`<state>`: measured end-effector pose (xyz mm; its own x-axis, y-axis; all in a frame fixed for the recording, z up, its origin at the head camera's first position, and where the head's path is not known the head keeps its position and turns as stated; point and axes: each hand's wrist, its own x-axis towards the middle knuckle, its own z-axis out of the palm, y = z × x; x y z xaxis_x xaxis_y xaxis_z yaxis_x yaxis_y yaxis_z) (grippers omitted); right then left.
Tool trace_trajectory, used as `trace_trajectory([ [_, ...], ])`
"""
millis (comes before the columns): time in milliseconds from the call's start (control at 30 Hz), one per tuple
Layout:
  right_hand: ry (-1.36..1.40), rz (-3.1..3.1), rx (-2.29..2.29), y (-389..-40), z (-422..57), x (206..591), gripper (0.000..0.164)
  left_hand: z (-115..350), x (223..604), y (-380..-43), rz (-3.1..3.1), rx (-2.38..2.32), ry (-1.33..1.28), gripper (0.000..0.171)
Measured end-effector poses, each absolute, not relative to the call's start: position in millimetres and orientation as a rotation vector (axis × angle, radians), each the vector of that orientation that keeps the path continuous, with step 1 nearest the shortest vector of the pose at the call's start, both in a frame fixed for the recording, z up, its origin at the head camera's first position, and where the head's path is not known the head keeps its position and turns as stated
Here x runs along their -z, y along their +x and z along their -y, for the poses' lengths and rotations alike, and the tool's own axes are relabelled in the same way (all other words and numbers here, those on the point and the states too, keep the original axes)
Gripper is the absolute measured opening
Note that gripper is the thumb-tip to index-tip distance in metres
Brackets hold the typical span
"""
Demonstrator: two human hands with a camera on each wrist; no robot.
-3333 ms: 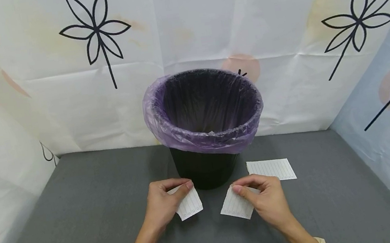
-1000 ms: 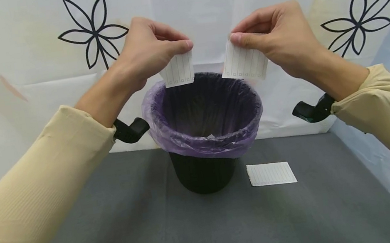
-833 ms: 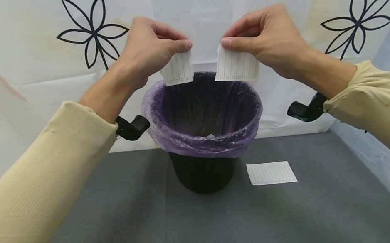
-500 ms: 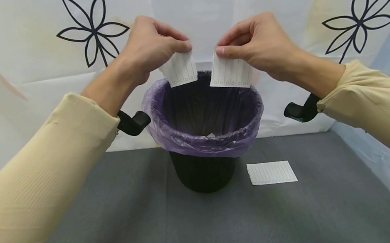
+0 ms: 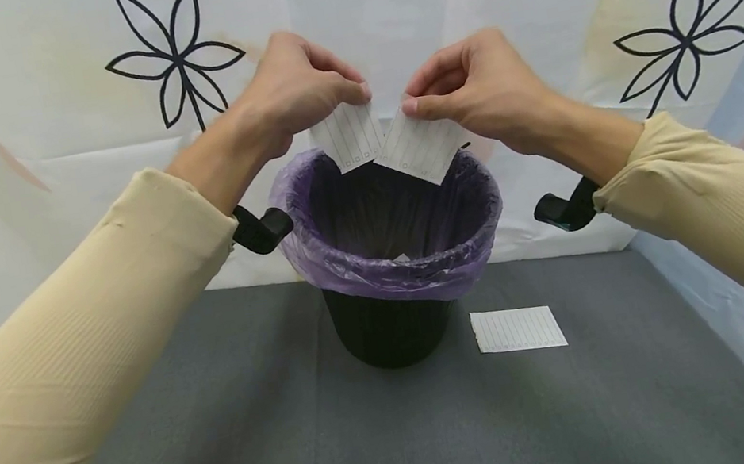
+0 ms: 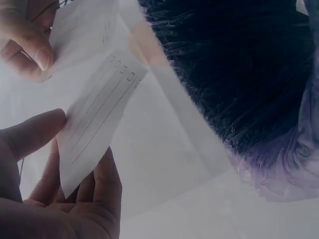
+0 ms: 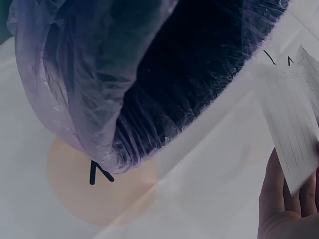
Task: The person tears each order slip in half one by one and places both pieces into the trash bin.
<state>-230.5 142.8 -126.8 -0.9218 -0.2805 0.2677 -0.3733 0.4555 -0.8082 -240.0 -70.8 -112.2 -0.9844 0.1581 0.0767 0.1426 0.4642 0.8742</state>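
Between thumb and fingers my left hand (image 5: 299,82) pinches a torn piece of lined paper (image 5: 349,139), which hangs down over the far rim of the bin. My right hand (image 5: 477,92) pinches a second lined paper piece (image 5: 420,148), tilted, its left corner meeting the first piece in the head view. Below both stands a black trash bin (image 5: 390,333) lined with a purple plastic bag (image 5: 393,277). A small white scrap (image 5: 402,258) shows inside the bin near its front rim. In the left wrist view the left hand's paper (image 6: 99,114) shows lines and small boxes.
Another lined paper piece (image 5: 518,329) lies flat on the grey table (image 5: 404,444), right of the bin. A white cloth backdrop (image 5: 369,16) with black flower drawings rises behind the bin. Black wrist devices (image 5: 263,230) jut from both sleeves.
Both hands have risen from the table to above the bin with their paper pieces. Most recently the right hand has moved left, bringing the two pieces together, and its piece has tilted.
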Motion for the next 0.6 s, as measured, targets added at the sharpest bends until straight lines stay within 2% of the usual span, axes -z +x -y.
trace_trajectory([
  [600,0.619,2.627,-1.487,-230.0,-146.0,138.4,0.021,73.5,119.1,-236.4,-2.531,-1.646,0.382,0.019],
])
